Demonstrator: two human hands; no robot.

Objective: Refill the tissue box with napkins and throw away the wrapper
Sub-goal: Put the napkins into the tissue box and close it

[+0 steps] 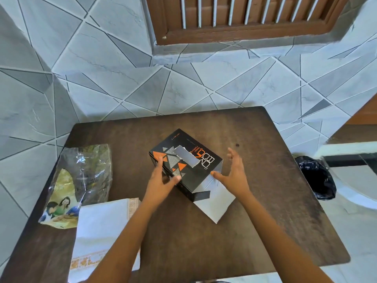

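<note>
A black tissue box (195, 162) with orange and grey triangles lies in the middle of the dark wooden table (265, 211). Its near end flap hangs open, grey inside, and its top slot shows no napkin. My left hand (161, 180) rests on the box's near left corner with straight fingers. My right hand (234, 172) hovers open beside the box's right end, thumb near the flap. A stack of white napkins (102, 227) lies at the table's front left. The clear, printed plastic wrapper (81, 180) lies empty behind the stack.
A bin lined with a black bag (316, 176) stands on the floor right of the table. A white chair (355, 180) is beside it. A tiled wall and a brown shuttered window (244, 17) rise behind the table.
</note>
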